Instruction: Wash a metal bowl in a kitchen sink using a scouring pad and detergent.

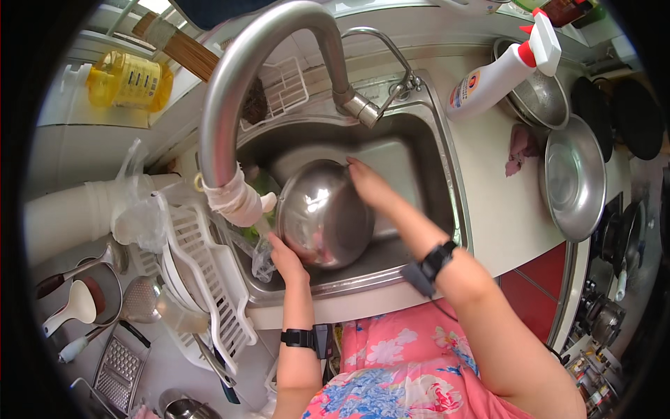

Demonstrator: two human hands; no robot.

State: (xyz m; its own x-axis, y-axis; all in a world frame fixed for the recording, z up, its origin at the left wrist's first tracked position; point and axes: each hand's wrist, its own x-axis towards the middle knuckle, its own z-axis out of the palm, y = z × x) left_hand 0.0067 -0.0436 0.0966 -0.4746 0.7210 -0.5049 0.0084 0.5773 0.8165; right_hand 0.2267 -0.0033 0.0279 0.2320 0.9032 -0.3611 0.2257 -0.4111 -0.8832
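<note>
A shiny stainless steel bowl (322,214) is held tilted over the metal sink (398,152). My left hand (289,262) grips its lower left edge. At the upper right edge, my right hand (369,183) steadies it, fingers along the rim. The bowl is slightly blurred, and I cannot tell whether its inside or its outer base faces up. Just above its left side ends the curved faucet (222,120), its spout wrapped in pale cloth (235,201). Partly hidden behind spout and bowl are green leaves (254,230), with a clear plastic bag (263,264) beside my left hand.
Left of the sink stands a white dish rack (209,283) holding plates; a metal grater (118,372) is nearby. On the right counter are a white spray bottle (487,81), a pink cloth (521,146) and a large metal basin (574,178). A smaller tap (403,89) rises behind the sink.
</note>
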